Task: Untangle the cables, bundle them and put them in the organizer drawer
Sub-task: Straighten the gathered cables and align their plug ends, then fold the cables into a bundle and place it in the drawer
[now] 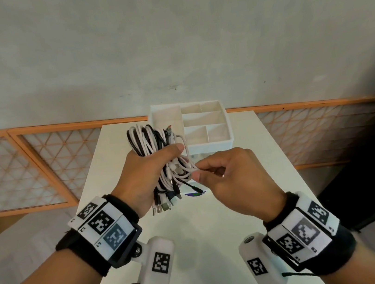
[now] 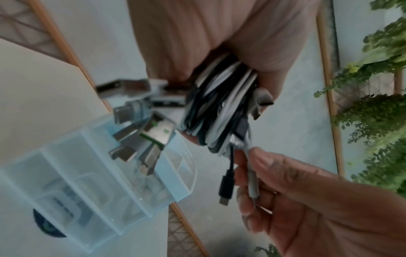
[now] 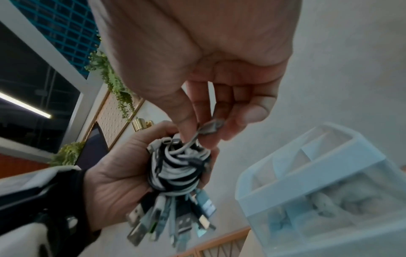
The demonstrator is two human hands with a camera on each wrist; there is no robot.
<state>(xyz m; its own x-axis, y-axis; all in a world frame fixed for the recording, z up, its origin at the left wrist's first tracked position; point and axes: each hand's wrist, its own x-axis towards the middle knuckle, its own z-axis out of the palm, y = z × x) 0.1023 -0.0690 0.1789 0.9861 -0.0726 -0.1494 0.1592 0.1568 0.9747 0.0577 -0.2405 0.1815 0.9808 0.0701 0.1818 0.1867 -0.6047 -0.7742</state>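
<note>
Black-and-white coiled cables [image 1: 156, 151] gripped in left hand [image 1: 142, 173], right hand [image 1: 233, 178] fingers [image 1: 205, 164] pinching one plug end

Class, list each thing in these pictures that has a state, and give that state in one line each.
cable bundle: coiled, off the table, gripped by the left hand.
loose cable end: pinched by the right hand.
organizer drawer: on the table, top open, compartments in the head view empty.

Cable bundle [image 1: 157, 161] above table [image 1: 196, 237], organizer [image 1: 208, 143] behind (right of bundle).
</note>
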